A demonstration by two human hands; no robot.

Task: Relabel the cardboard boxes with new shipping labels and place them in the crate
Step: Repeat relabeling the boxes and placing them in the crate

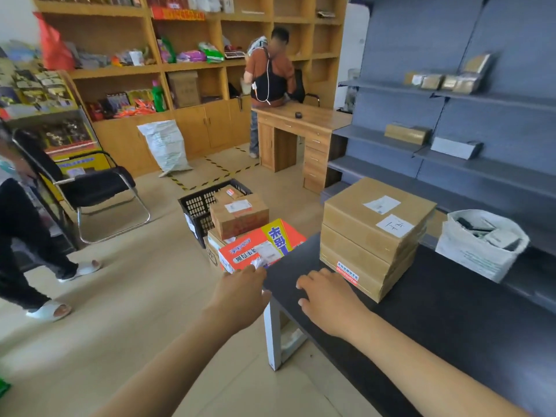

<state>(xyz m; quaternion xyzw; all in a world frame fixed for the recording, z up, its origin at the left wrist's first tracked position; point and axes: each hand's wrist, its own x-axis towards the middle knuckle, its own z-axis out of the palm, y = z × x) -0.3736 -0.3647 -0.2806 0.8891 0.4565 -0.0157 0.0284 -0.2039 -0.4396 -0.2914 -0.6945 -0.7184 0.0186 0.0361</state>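
Both hands reach forward over the near corner of the dark worktop [436, 311]. The right hand [328, 302] lies palm down on the worktop, fingers [307, 281] loosely spread and holding nothing, its fingertips just beside the bottom corner of a stack of boxes [373, 236]. The left hand [243, 290] hangs past the worktop's edge, above the floor; its fingers point toward a crumpled bit of white paper [258, 261] at their tips, but whether they pinch it or only touch it cannot be told.

The stack holds about four flat brown cartons, squared one on another, standing on the worktop. The top carton carries two white labels [388, 215] on its lid, and the bottom carton has a red and blue sticker [347, 276] on its near side.

On the floor beyond the left hand lies an orange printed box [264, 242], tilted, with a white label on its face. A smaller brown box [239, 216] with a white label rests just behind and partly above it. Behind these stands a black crate [198, 209] with latticed walls, and another labelled carton [230, 194] shows inside it.

A white bag [478, 245] sits open on the worktop, right of the stack and apart from it.

Farther off, a person [269, 76] stands at a wooden desk [301, 121], and a black chair [90, 182] stands at the left.
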